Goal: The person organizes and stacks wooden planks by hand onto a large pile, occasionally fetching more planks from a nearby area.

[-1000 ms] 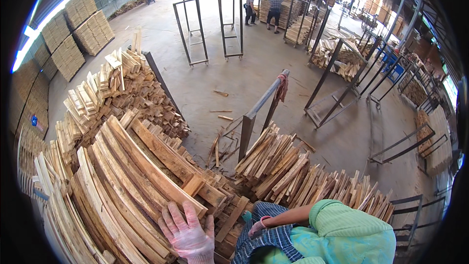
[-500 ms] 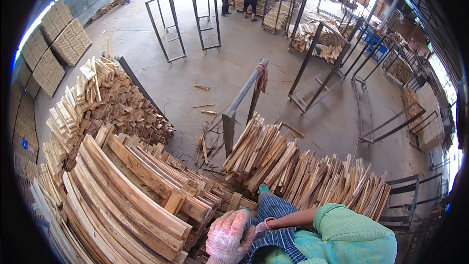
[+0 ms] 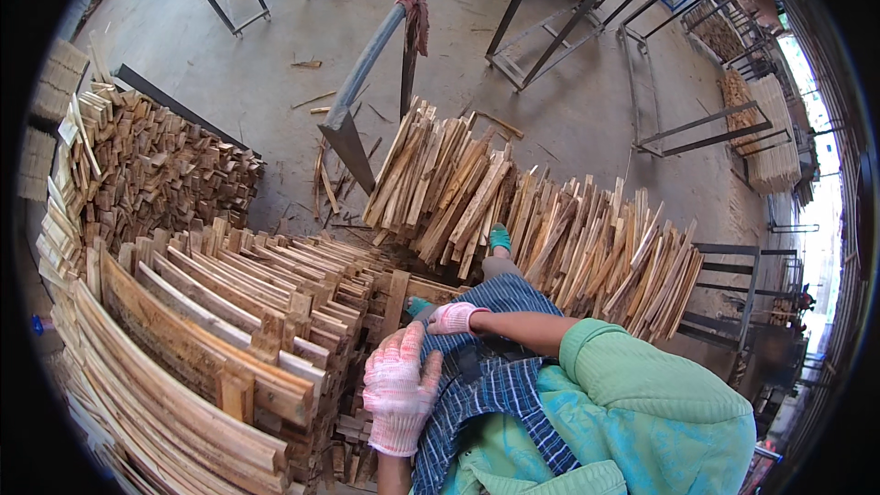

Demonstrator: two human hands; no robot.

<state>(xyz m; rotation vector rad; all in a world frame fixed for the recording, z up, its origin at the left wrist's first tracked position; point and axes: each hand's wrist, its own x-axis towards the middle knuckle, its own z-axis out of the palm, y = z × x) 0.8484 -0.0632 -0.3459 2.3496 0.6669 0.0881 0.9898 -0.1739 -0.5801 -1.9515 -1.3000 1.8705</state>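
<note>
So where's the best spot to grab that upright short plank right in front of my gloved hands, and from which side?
Probably the top end of the upright short plank. It stands above the stacked planks with its lower part wedged between them, so only the top looks free. Come from above on your own side, where the left hand and right hand are nearest, fingers across its flat faces.

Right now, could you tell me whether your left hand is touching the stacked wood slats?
Cannot tell. In the head view the left hand lies against the checked cloth, overlapping the slat stack's edge.
</note>
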